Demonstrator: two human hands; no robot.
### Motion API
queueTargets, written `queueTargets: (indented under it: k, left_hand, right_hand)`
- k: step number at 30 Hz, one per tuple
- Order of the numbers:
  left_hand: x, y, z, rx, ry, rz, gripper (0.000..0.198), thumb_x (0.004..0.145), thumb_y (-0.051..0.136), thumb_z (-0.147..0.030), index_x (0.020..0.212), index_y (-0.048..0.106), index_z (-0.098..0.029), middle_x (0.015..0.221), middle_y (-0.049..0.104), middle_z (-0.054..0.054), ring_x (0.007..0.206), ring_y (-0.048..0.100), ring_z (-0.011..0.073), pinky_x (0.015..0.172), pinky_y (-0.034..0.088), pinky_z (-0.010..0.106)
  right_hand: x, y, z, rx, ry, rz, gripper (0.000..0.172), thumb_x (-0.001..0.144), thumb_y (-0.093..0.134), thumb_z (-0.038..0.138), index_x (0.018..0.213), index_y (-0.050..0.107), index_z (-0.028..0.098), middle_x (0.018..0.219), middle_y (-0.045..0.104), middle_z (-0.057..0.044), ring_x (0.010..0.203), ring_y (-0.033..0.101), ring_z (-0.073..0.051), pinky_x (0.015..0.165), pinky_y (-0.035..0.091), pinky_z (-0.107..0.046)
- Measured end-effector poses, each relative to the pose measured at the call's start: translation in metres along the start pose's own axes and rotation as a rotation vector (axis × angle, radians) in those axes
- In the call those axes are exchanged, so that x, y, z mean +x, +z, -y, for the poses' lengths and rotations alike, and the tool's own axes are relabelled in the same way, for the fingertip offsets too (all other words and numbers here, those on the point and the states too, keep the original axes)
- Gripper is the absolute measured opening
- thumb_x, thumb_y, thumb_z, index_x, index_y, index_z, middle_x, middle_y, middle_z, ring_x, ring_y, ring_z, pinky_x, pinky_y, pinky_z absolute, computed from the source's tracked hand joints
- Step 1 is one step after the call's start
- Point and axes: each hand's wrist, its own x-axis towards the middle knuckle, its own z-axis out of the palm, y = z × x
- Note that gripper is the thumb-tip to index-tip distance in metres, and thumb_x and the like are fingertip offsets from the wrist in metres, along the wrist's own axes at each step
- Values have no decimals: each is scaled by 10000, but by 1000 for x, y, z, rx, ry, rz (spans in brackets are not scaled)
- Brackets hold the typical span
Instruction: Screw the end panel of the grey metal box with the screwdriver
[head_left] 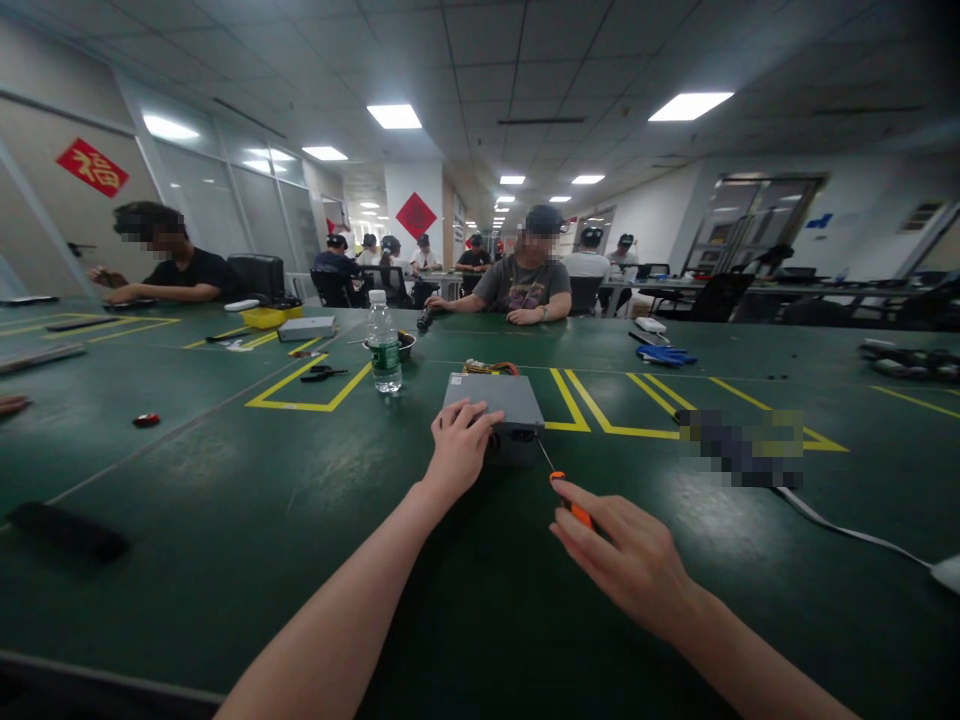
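Note:
A grey metal computer power supply lies on the green table in front of me, its multicoloured cables bunched at the far side. My left hand rests on its near left part, fingers spread over the top and front edge. In my right hand is a screwdriver with an orange and black handle, gripped between thumb and fingers. The thin shaft points up and left to the near right corner of the power supply. Whether the tip sits in a screw is too small to tell.
A water bottle stands left of the power supply, before a bowl. Black pliers-like tools lie further left, a dark power strip to the right. Blue gloves lie far right. A person sits opposite.

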Motion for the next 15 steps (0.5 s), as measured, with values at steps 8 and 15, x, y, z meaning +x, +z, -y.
queueTargets:
  k: [8, 15]
  left_hand:
    - [-4, -5, -2, -29, 15, 16, 304, 866, 444, -225, 1126, 543, -348, 1191, 540, 11, 1163, 391, 211, 935, 340, 442]
    - [-5, -6, -7, 36, 27, -42, 278, 848, 468, -255, 1096, 557, -344, 1159, 554, 13, 1175, 403, 225, 1039, 153, 518]
  right_hand:
    - [-4, -2, 10, 82, -22, 74, 245, 825, 486, 173, 1046, 582, 125, 1067, 611, -154, 901, 614, -184, 710, 528, -275]
    - [-2, 6, 1, 3, 7, -87, 65, 839, 520, 186, 881, 556, 152, 807, 627, -80, 686, 616, -131, 586, 532, -234]
